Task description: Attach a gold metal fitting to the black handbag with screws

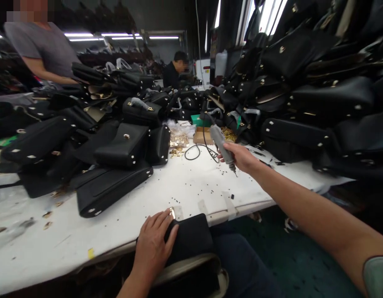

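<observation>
Bracing the black bag (193, 235) should help: the right grip (241, 157) is clasping the grey driver (220, 142); whether the left grip (152, 240) is clamping, I cannot tell.

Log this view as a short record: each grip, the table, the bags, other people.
left grip: on a black bag, fingertips at a gold fitting
right grip: closed around a grey tool, tilted
table: white; gold pieces, scattered black bits
heaped bags: left, right and beyond
other people: person in grey, person in black
</observation>
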The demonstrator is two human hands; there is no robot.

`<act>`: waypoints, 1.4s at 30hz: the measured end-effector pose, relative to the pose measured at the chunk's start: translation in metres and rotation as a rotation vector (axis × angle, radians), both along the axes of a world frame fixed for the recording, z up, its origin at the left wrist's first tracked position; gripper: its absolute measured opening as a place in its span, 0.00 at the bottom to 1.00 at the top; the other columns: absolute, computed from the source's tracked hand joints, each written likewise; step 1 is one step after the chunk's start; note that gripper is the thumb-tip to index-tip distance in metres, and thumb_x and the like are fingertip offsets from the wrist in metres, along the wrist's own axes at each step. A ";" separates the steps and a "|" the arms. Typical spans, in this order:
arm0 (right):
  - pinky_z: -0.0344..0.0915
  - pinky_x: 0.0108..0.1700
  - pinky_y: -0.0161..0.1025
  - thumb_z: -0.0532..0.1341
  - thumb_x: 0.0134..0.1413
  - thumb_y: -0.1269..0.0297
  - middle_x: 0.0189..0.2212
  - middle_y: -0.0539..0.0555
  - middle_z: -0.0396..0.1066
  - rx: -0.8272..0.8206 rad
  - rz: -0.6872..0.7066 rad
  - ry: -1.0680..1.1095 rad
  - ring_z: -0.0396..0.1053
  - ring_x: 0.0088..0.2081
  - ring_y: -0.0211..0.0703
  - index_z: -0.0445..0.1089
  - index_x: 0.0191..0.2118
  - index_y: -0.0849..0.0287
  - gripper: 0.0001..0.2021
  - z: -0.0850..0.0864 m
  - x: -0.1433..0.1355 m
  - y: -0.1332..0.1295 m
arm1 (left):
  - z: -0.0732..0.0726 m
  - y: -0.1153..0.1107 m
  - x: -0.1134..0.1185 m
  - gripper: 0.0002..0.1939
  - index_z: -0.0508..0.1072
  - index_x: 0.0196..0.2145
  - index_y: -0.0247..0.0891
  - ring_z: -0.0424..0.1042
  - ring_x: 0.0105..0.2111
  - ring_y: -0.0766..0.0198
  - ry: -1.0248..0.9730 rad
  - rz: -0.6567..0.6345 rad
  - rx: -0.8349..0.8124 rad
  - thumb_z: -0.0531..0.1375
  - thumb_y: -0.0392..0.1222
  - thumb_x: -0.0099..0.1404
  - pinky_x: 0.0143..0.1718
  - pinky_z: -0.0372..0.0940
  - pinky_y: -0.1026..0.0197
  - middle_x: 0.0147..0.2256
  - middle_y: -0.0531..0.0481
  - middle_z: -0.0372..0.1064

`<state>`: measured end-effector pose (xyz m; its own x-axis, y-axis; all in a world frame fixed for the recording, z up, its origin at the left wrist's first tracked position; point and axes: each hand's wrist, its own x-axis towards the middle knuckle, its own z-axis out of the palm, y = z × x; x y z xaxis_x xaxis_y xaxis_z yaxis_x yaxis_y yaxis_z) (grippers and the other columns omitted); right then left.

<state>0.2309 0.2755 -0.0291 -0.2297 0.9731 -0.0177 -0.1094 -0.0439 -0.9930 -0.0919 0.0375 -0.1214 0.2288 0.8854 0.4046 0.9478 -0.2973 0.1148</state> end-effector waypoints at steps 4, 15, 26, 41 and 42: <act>0.73 0.26 0.38 0.70 0.49 0.54 0.25 0.49 0.70 -0.022 -0.227 0.114 0.71 0.24 0.41 0.67 0.35 0.58 0.15 0.007 0.031 0.017 | -0.003 0.003 -0.004 0.17 0.72 0.53 0.44 0.72 0.52 0.51 0.002 -0.035 0.053 0.59 0.48 0.68 0.53 0.68 0.43 0.54 0.47 0.74; 0.63 0.20 0.31 0.74 0.41 0.45 0.19 0.45 0.68 0.133 -0.513 0.077 0.67 0.19 0.36 0.67 0.34 0.58 0.24 -0.033 0.038 0.015 | -0.006 0.010 -0.009 0.19 0.71 0.54 0.44 0.72 0.52 0.50 0.009 -0.095 0.071 0.58 0.50 0.69 0.51 0.69 0.44 0.54 0.46 0.73; 0.64 0.20 0.32 0.71 0.46 0.44 0.17 0.47 0.69 0.111 -0.546 0.013 0.66 0.19 0.37 0.68 0.35 0.58 0.23 -0.049 0.046 0.016 | -0.007 0.010 -0.010 0.19 0.70 0.55 0.45 0.72 0.52 0.49 0.016 -0.101 0.053 0.59 0.50 0.69 0.52 0.70 0.43 0.54 0.46 0.73; 0.61 0.19 0.30 0.70 0.46 0.43 0.18 0.48 0.70 0.117 -0.585 -0.051 0.66 0.19 0.36 0.69 0.35 0.59 0.23 -0.057 0.044 0.012 | -0.008 0.008 -0.008 0.18 0.71 0.54 0.44 0.72 0.52 0.49 0.018 -0.087 0.044 0.59 0.49 0.69 0.52 0.69 0.42 0.55 0.45 0.73; 0.61 0.18 0.31 0.70 0.46 0.43 0.18 0.48 0.70 0.114 -0.584 -0.050 0.66 0.19 0.36 0.69 0.35 0.59 0.23 -0.056 0.044 0.011 | -0.007 0.008 -0.008 0.18 0.71 0.54 0.44 0.72 0.52 0.49 0.017 -0.080 0.043 0.59 0.49 0.68 0.52 0.69 0.42 0.55 0.46 0.73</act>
<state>0.2747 0.2867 -0.0853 0.3422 0.9345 0.0976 -0.0359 0.1168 -0.9925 -0.1002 0.0454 -0.1289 0.3051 0.8460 0.4373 0.9226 -0.3764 0.0844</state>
